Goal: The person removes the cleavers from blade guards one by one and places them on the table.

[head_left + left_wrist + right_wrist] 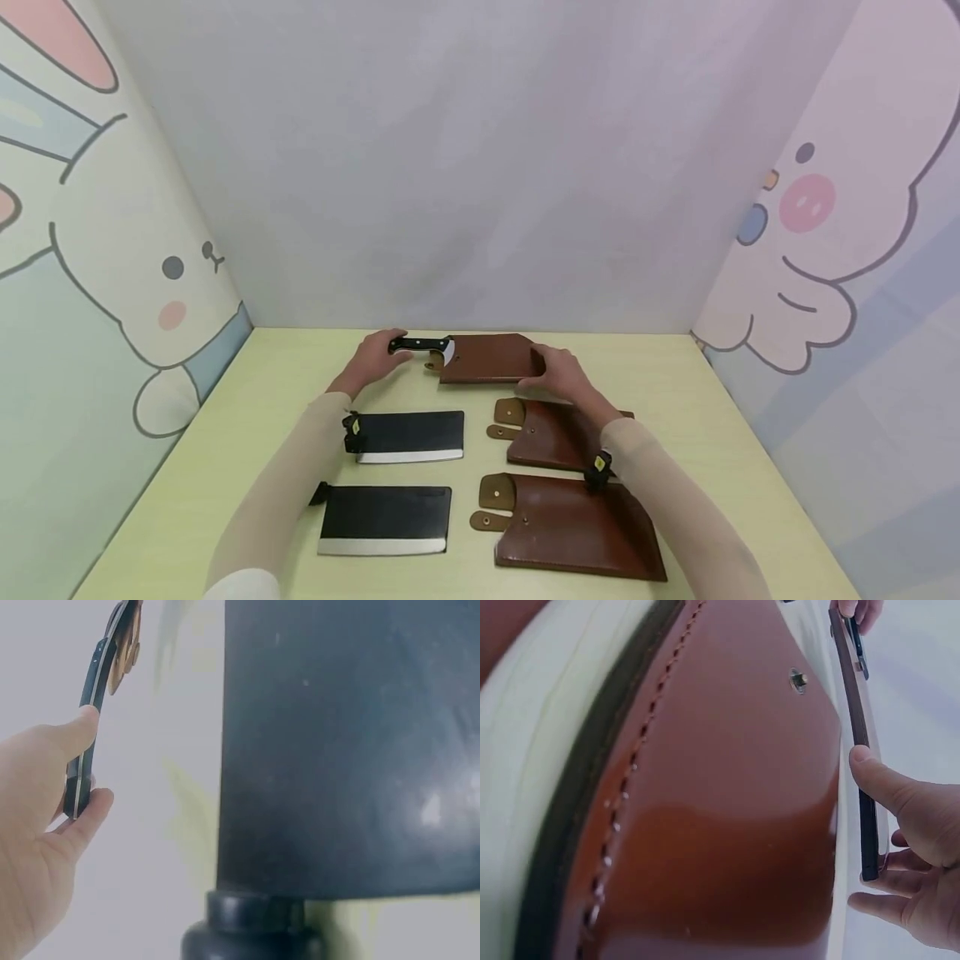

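Note:
At the back of the table, a cleaver [420, 344] with a black riveted handle has its blade inside a brown leather sheath [491, 360]; a sliver of metal shows at the sheath's mouth. My left hand [371, 360] pinches the handle end between thumb and fingers, as the left wrist view also shows on the handle [94, 679]. My right hand [561, 372] grips the sheath's far right end, thumb on the near side and fingers behind in the right wrist view. The sheath's snap strap [432, 367] hangs loose below the handle.
Two bare cleavers with dark blades, a farther one [411, 433] and a nearer one [386, 512], lie at left, handles mostly hidden by my left arm. Two more leather sheaths, a farther one [543, 433] and a nearer one [573, 525], lie at right under my right arm. Walls enclose the table.

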Available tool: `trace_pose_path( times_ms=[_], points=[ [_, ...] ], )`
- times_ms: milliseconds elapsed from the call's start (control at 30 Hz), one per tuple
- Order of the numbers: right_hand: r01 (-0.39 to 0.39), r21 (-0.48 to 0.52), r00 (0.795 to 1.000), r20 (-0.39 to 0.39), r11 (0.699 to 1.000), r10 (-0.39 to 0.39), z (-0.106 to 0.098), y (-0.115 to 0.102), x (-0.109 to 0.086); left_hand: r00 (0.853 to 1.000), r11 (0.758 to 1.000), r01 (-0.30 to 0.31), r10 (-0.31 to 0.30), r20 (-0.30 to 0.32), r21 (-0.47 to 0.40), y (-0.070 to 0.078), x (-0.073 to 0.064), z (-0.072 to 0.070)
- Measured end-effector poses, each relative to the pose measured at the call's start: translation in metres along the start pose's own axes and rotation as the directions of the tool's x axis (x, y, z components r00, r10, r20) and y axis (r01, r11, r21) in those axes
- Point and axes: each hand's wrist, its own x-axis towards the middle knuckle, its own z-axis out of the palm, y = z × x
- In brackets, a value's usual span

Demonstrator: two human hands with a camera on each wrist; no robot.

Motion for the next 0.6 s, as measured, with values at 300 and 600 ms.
trace_pose_path(
  times_ms=[300,600],
  points=[
    [0.028,0.003,0.999,-0.041,1.000,-0.028,-0.009,0.001,-0.008,1.000,0.999,-0.030,0.030,0.006,0.043,0.011,-0.008,-0.006],
    [0.026,0.016,0.998,-0.061,1.000,-0.025,-0.015,0.004,-0.020,0.995,0.993,-0.097,0.098,-0.024,0.066,0.021,-0.017,-0.007]
  ],
)
